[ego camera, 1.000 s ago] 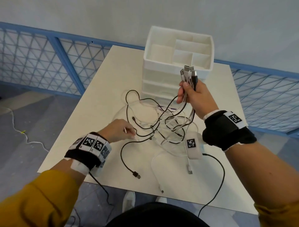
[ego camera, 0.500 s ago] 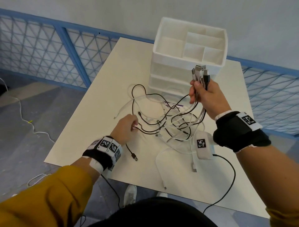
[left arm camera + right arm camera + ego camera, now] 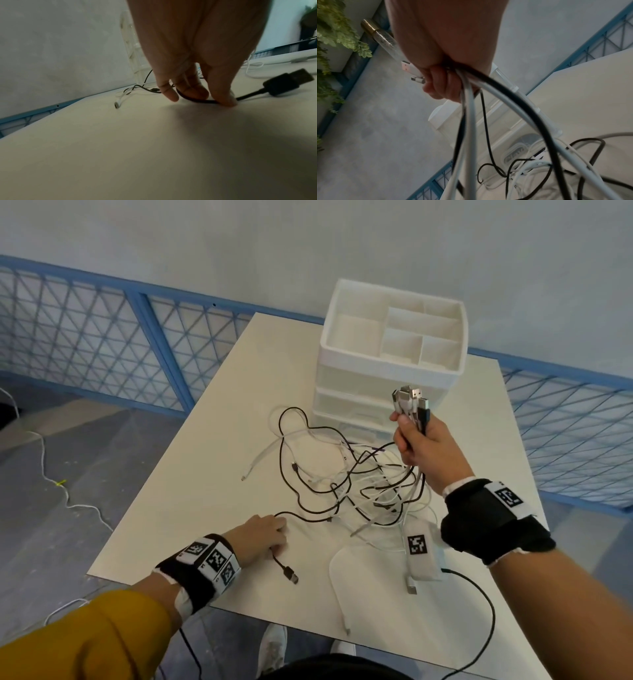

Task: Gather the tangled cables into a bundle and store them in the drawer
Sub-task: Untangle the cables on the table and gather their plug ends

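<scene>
A tangle of black and white cables (image 3: pixel 346 484) lies on the white table (image 3: pixel 212 474) in front of a white drawer unit (image 3: pixel 390 371). My right hand (image 3: pixel 411 433) is raised beside the unit and grips a bunch of cable ends, their USB plugs (image 3: pixel 409 402) sticking up above the fist. In the right wrist view the held cables (image 3: pixel 471 121) hang from my right hand (image 3: pixel 440 83) down to the tangle. My left hand (image 3: pixel 277 537) rests low on the table and pinches a black cable (image 3: pixel 193 99) between thumb and fingers (image 3: pixel 223 100), near its USB plug (image 3: pixel 292 576).
The unit's drawers look pushed in, and its top tray (image 3: pixel 394 337) has open compartments. A white tagged box (image 3: pixel 419 549) with a black lead (image 3: pixel 486 611) hangs under my right wrist. A blue mesh fence (image 3: pixel 102 344) runs behind the table. The near table edge (image 3: pixel 239 611) is close to my left wrist.
My left hand has moved along the black cable to a spot near its USB plug, closer to the near edge. My right hand still holds the plugs up.
</scene>
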Available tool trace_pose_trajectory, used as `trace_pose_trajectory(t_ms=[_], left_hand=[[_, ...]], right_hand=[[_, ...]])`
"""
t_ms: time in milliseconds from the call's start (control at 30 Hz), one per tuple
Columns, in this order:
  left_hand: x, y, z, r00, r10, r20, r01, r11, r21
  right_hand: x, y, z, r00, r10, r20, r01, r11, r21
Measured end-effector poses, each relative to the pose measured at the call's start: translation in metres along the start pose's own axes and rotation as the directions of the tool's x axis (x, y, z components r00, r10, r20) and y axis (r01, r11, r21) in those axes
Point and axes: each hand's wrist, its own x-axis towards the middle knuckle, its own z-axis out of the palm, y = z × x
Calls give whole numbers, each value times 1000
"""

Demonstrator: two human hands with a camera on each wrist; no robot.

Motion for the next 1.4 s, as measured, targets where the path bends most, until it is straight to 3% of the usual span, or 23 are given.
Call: trace_pose_trajectory(t_ms=[133, 267, 367, 433, 467, 567, 633, 700, 767, 900, 1033, 1200, 1267, 1400], left_hand=[[5, 9, 0, 995, -82, 58, 75, 991, 112], [-3, 23, -28, 968, -105, 228, 145, 975, -167], [-7, 26, -71, 973, 24, 229, 75, 907, -415], [-9, 28, -98, 995, 78, 66, -19, 775, -632], [-7, 28, -107, 998, 41, -47, -62, 681, -730], [3, 32, -117, 926, -183, -329, -236, 400, -886], [13, 41, -115, 884, -261, -387, -338, 215, -916], [23, 53, -112, 879, -284, -383, -390, 33, -920], [33, 66, -110, 878, -303, -371, -401, -42, -915], [52, 89, -107, 862, -353, -364, -364, 68, -929], [54, 104, -110, 815, -330, -476, -401, 271, -875], [53, 106, -108, 781, -295, -551, -404, 434, -805], [53, 105, -106, 783, -282, -555, -407, 444, -799], [52, 101, -106, 825, -282, -490, -396, 328, -857]], right_hand=[[-6, 4, -2, 1000, 19, -9, -19, 999, 41], [-12, 10, -12, 997, 60, -57, -55, 996, 75], [-14, 14, -16, 994, 87, -61, -79, 990, 120], [-16, 15, -15, 993, 96, -63, -86, 986, 146], [-18, 15, -13, 993, 97, -69, -87, 986, 144], [-23, 17, -5, 991, 110, -79, -99, 986, 132], [-26, 20, 1, 989, 137, -60, -126, 979, 161], [-29, 22, 7, 987, 156, -42, -146, 972, 184], [-31, 22, 13, 988, 153, -26, -146, 973, 178], [-31, 20, 27, 992, 124, 22, -126, 982, 138], [-30, 20, 40, 991, 115, 61, -122, 984, 126], [-32, 16, 45, 993, 81, 82, -90, 990, 106], [-31, 15, 45, 994, 53, 99, -55, 998, 13], [-32, 12, 46, 990, 17, 140, 2, 991, -135]])
